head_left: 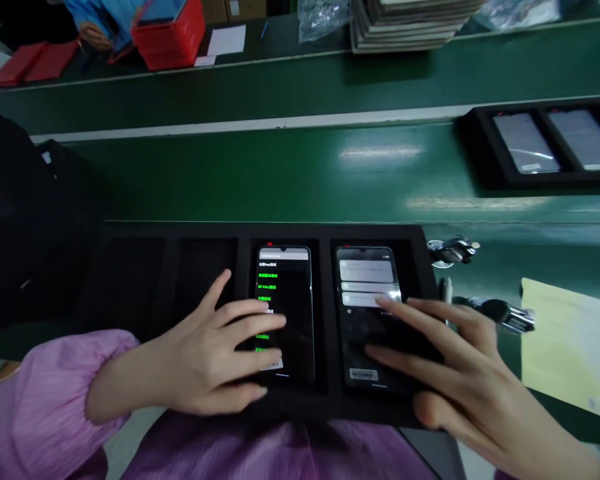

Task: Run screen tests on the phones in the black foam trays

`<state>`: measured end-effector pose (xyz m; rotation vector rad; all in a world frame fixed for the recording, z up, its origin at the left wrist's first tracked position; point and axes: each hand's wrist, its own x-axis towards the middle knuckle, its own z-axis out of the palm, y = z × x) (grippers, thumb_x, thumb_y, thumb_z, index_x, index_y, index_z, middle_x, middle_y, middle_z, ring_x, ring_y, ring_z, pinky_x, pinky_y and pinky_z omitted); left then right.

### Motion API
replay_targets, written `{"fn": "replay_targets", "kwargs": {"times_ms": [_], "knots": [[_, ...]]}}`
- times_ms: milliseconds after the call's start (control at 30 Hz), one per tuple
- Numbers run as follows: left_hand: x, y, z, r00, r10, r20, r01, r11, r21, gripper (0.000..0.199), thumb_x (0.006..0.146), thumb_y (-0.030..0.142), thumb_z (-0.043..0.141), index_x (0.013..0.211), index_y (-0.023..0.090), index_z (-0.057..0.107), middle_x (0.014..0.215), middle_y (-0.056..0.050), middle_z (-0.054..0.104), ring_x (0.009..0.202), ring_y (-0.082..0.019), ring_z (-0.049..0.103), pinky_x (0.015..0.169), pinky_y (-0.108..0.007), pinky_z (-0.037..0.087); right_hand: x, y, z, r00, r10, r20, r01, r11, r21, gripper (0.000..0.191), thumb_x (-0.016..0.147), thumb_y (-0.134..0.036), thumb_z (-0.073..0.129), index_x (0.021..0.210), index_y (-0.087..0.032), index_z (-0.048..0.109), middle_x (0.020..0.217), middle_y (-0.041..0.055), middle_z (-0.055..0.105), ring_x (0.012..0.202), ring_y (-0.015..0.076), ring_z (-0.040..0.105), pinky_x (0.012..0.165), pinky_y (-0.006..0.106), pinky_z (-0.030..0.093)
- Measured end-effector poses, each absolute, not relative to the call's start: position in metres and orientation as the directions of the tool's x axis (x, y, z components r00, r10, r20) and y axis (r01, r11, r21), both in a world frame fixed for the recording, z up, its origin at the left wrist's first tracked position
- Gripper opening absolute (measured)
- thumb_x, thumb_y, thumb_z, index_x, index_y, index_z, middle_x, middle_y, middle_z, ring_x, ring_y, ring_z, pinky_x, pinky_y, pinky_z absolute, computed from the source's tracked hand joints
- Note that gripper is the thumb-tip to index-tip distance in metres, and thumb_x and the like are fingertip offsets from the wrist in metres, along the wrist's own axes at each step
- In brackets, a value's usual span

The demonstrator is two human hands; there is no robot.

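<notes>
Presently, the left hand (215, 353) is lying open, grip released, across a glossy phone (293, 267), the right hand (445, 360) is splaying unclenched over a second phone (367, 270), both sitting in a black foam tray (205, 257) on the green counter (260, 180).

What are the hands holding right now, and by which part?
Neither hand seems to grip anything. The left hand rests its fingers on a phone, the right hand on another phone, both lying in a black tray.

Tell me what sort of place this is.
Most likely a factory line for testing smartphones: a green conveyor belt runs through, a black foam tray holds phones in slots, and one smartphone shows a green-text test menu.
</notes>
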<state>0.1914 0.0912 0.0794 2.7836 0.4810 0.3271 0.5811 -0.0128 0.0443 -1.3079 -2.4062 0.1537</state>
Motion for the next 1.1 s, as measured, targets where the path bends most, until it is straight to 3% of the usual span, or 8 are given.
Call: {"fn": "replay_targets", "kwargs": {"times_ms": [167, 233, 300, 467, 633, 767, 900, 1100], "knots": [[0.200, 0.104, 0.068, 0.784, 0.594, 0.181, 0.567, -0.803, 0.181, 0.038, 0.111, 0.026, 0.056, 0.146, 0.028, 0.071, 0.156, -0.014, 0.063, 0.148, -0.036, 0.053, 0.132, -0.085, 0.022, 0.576, 0.002, 0.037, -0.231, 0.911, 0.343, 0.926, 0.314, -0.209, 0.046, 0.117, -0.039, 0.041, 0.154, -0.034, 0.067, 0.174, 0.0089, 0.046, 0.138, 0.0428, 0.054, 0.105, 0.064, 0.048], [0.198, 0.108, 0.069, 0.741, 0.640, 0.203, 0.615, -0.768, 0.177, 0.040, 0.112, 0.029, 0.055, 0.150, 0.022, 0.067, 0.156, -0.018, 0.062, 0.146, -0.038, 0.054, 0.128, -0.088, 0.028, 0.573, 0.003, 0.040, -0.200, 0.905, 0.376, 0.926, 0.300, -0.231, 0.048, 0.115, -0.037, 0.046, 0.162, -0.034, 0.058, 0.174, 0.0104, 0.046, 0.138, 0.0418, 0.055, 0.107, 0.063, 0.048], [0.195, 0.108, 0.072, 0.727, 0.649, 0.225, 0.615, -0.761, 0.207, 0.042, 0.112, 0.028, 0.056, 0.152, 0.020, 0.064, 0.155, -0.018, 0.062, 0.146, -0.036, 0.055, 0.131, -0.082, 0.030, 0.571, -0.002, 0.045, -0.267, 0.886, 0.379, 0.877, 0.387, -0.285, 0.046, 0.116, -0.040, 0.045, 0.159, -0.034, 0.062, 0.173, 0.0085, 0.047, 0.138, 0.0383, 0.056, 0.109, 0.059, 0.050], [0.187, 0.097, 0.076, 0.807, 0.532, 0.255, 0.457, -0.837, 0.299, 0.041, 0.108, 0.020, 0.061, 0.148, 0.027, 0.068, 0.154, -0.010, 0.063, 0.148, -0.027, 0.054, 0.141, -0.065, 0.019, 0.570, -0.014, 0.050, -0.504, 0.792, 0.344, 0.727, 0.604, -0.327, 0.052, 0.117, -0.057, 0.038, 0.122, -0.033, 0.083, 0.172, 0.0040, 0.048, 0.139, 0.0345, 0.054, 0.107, 0.053, 0.050], [0.191, 0.097, 0.074, 0.890, 0.414, 0.190, 0.337, -0.880, 0.335, 0.033, 0.107, 0.023, 0.060, 0.134, 0.030, 0.077, 0.152, -0.005, 0.067, 0.147, -0.026, 0.054, 0.143, -0.065, 0.009, 0.571, -0.003, 0.042, -0.364, 0.873, 0.324, 0.861, 0.448, -0.240, 0.041, 0.119, -0.041, 0.039, 0.139, -0.032, 0.073, 0.173, 0.0075, 0.048, 0.136, 0.0398, 0.055, 0.098, 0.058, 0.044], [0.194, 0.107, 0.070, 0.824, 0.527, 0.209, 0.475, -0.843, 0.253, 0.033, 0.108, 0.025, 0.061, 0.138, 0.027, 0.076, 0.149, -0.012, 0.068, 0.143, -0.032, 0.057, 0.134, -0.078, 0.024, 0.568, 0.002, 0.041, -0.293, 0.872, 0.393, 0.892, 0.397, -0.215, 0.034, 0.115, -0.028, 0.046, 0.141, -0.028, 0.068, 0.171, 0.0110, 0.049, 0.137, 0.0418, 0.054, 0.100, 0.059, 0.044], [0.193, 0.112, 0.065, 0.802, 0.559, 0.209, 0.492, -0.818, 0.298, 0.037, 0.109, 0.024, 0.061, 0.144, 0.027, 0.072, 0.148, -0.013, 0.068, 0.140, -0.033, 0.060, 0.129, -0.079, 0.032, 0.559, -0.009, 0.048, -0.389, 0.820, 0.420, 0.823, 0.514, -0.242, 0.039, 0.119, -0.039, 0.039, 0.141, -0.025, 0.068, 0.172, 0.0113, 0.048, 0.136, 0.0363, 0.057, 0.107, 0.055, 0.045], [0.186, 0.099, 0.080, 0.749, 0.607, 0.266, 0.521, -0.788, 0.329, 0.041, 0.107, 0.017, 0.063, 0.148, 0.023, 0.066, 0.150, -0.010, 0.066, 0.146, -0.027, 0.058, 0.139, -0.060, 0.027, 0.559, -0.034, 0.044, -0.444, 0.805, 0.394, 0.830, 0.535, -0.158, 0.050, 0.118, -0.057, 0.034, 0.140, -0.032, 0.071, 0.164, 0.0089, 0.058, 0.137, 0.0347, 0.060, 0.111, 0.056, 0.044]]}}
